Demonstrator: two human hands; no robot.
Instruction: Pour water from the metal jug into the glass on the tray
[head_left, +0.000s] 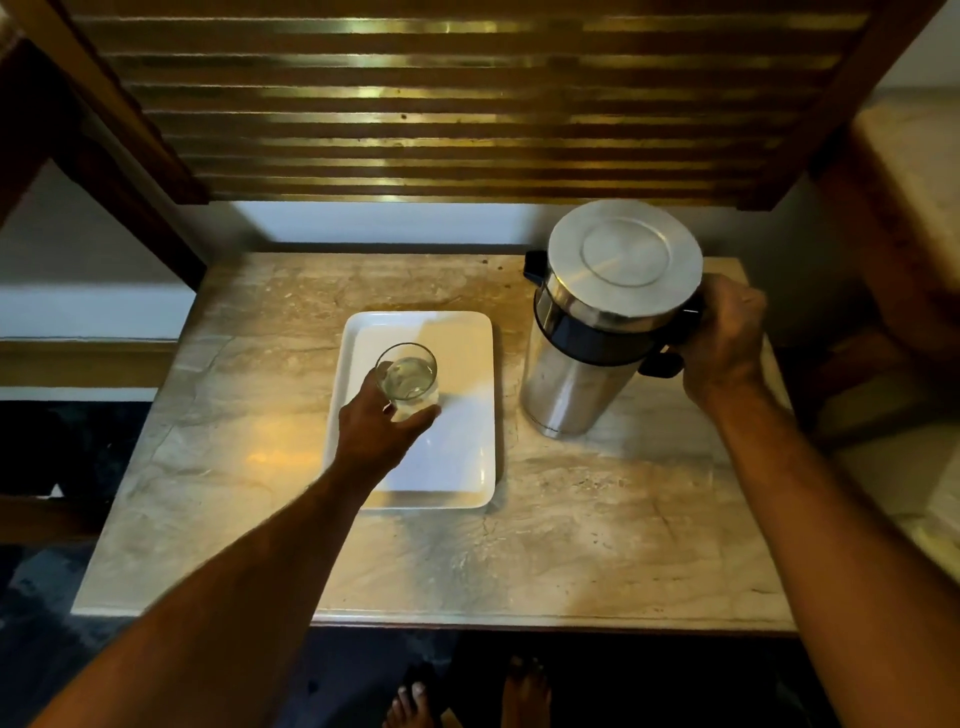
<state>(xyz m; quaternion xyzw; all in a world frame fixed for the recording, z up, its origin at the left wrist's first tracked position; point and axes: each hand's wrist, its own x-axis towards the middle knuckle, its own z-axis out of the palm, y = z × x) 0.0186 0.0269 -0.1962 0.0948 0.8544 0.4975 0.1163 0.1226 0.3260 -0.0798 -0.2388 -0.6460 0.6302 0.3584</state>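
Observation:
A clear glass with water in it stands on the white rectangular tray in the middle of the marble table. My left hand wraps around the glass from its near side. To the right of the tray, the metal jug stands upright on the table, its round steel lid on and a black spout facing the far left. My right hand grips the jug's black handle on its right side.
The marble tabletop has bare room in front of and left of the tray. A slatted wooden frame rises behind the table. A stone ledge lies to the right. Bare feet show below the table's front edge.

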